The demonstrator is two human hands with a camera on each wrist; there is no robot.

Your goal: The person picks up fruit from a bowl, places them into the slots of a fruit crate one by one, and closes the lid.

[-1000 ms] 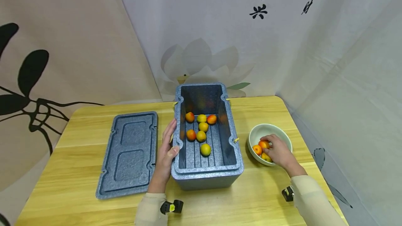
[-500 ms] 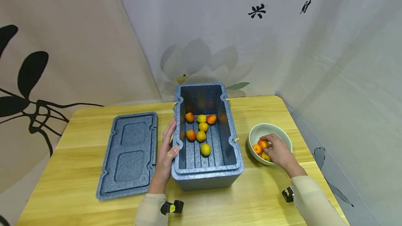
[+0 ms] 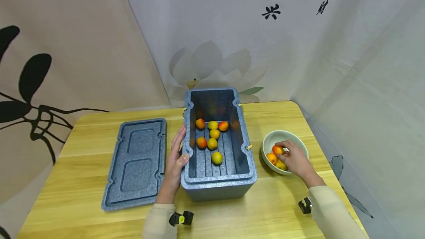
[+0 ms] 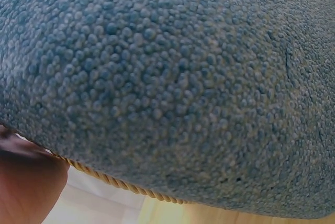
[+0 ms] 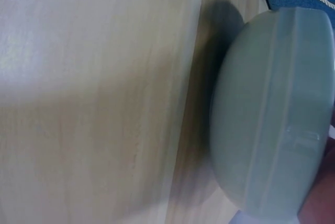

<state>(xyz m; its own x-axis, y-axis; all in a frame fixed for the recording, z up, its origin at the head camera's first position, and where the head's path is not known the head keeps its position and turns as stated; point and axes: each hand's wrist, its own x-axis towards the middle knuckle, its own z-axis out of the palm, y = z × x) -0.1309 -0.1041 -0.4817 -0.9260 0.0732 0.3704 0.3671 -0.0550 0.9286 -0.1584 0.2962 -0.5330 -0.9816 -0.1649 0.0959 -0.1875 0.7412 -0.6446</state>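
Note:
A grey-blue foam box (image 3: 219, 187) stands without its lid, holding several small round yellow and orange-red fruits (image 3: 217, 158) on its ribbed floor. My left hand (image 3: 174, 167) rests along the box's left wall, thumb on the rim and fingers against the outer side. In the left wrist view the foam wall (image 4: 172, 88) fills most of the picture. My right hand (image 3: 294, 159) reaches into a pale green bowl (image 3: 300, 141), its fingers and thumb bent around an orange-red fruit (image 3: 277, 150). Other fruits (image 3: 271, 158) lie beside it. In the right wrist view, the bowl (image 5: 267, 114) hides most of the hand.
The box's grey-blue lid (image 3: 137, 165) lies flat to the left on the wooden table (image 3: 79, 180). A yellow rope (image 3: 249, 148) shows at the box's side. Behind the table hangs a printed curtain (image 3: 212, 28).
The right hand stays in the bowl; its thumb and fingers have shifted slightly around the fruit. The left hand and the box have not visibly moved.

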